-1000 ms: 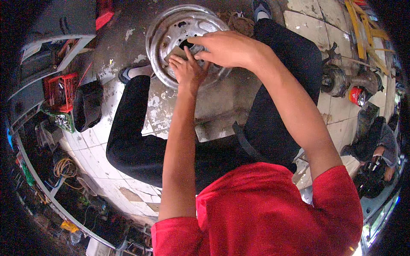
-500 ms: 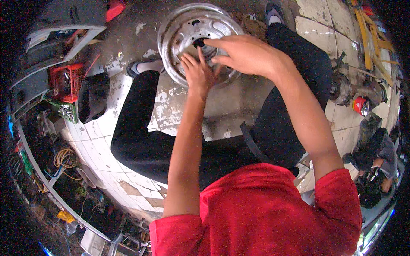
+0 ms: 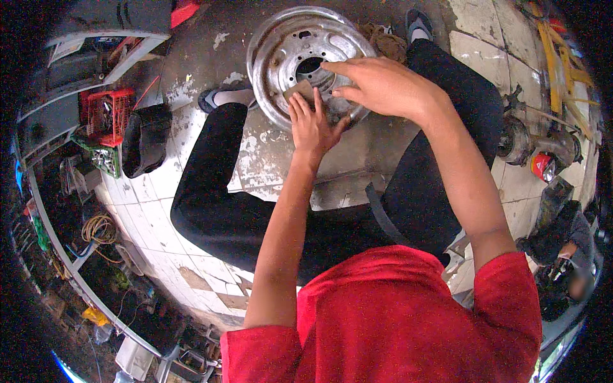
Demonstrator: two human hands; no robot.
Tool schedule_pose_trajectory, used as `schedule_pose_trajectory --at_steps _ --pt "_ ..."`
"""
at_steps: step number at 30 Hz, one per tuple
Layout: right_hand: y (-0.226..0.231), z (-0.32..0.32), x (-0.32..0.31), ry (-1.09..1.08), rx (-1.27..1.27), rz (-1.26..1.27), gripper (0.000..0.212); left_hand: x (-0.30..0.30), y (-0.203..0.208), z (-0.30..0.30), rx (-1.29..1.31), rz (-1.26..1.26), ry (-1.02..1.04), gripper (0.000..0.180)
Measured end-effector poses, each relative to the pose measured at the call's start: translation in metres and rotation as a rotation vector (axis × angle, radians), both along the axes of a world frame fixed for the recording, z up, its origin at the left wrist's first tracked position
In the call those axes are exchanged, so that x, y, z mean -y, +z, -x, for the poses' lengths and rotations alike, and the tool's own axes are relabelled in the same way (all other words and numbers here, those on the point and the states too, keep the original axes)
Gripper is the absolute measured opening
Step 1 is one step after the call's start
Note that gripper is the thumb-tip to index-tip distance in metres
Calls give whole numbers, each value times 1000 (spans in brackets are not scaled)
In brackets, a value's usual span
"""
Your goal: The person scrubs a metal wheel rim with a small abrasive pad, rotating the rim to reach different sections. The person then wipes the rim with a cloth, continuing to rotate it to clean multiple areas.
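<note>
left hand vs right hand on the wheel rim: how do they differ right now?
The left hand lies flat, fingers pointing up the silver wheel rim, pressing a small brown pad. The right hand arches across from the right, fingers pointing left over the hub hole, no pad visible under it. Both are bare and over the rim.

Looks like a tyre/repair workshop: bare steel rim (image 3: 306,60) on stained concrete floor (image 3: 268,159), red crate (image 3: 105,115), coiled cable (image 3: 96,228), greasy parts everywhere.

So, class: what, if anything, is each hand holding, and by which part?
The left hand presses a small brown pad flat against the wheel rim, fingers on the pad's near edge. The right hand rests on the rim; whether it grips cannot be told.
</note>
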State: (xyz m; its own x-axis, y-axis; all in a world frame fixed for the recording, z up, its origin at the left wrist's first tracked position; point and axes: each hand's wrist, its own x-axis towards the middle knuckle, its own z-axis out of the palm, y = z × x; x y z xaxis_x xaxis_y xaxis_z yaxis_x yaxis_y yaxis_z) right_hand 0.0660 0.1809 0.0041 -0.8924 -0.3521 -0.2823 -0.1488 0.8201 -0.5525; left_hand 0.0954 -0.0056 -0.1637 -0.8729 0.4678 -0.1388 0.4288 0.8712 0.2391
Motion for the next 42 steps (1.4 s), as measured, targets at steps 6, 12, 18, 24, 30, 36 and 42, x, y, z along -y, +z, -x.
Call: schedule_pose_trajectory --at_steps 6,12,18,24,30,36,42 --pt "12 1 7 2 1 33 49 3 -9 24 -53 -34 14 102" --pt "5 -3 3 5 16 31 49 -1 -12 36 -67 -29 31 98" --pt "2 -3 0 8 -51 33 49 1 -1 5 -32 -101 -14 98" --pt "8 -1 6 10 34 39 49 -7 -12 45 -64 -8 59 94" --pt "-2 0 -1 -2 -13 16 49 -1 -3 -6 -10 -123 20 100" --pt "-4 -2 5 7 32 21 49 -1 -8 24 -38 -141 70 99" --pt "-13 0 2 -11 19 -30 49 -2 -16 47 -74 14 65 98"
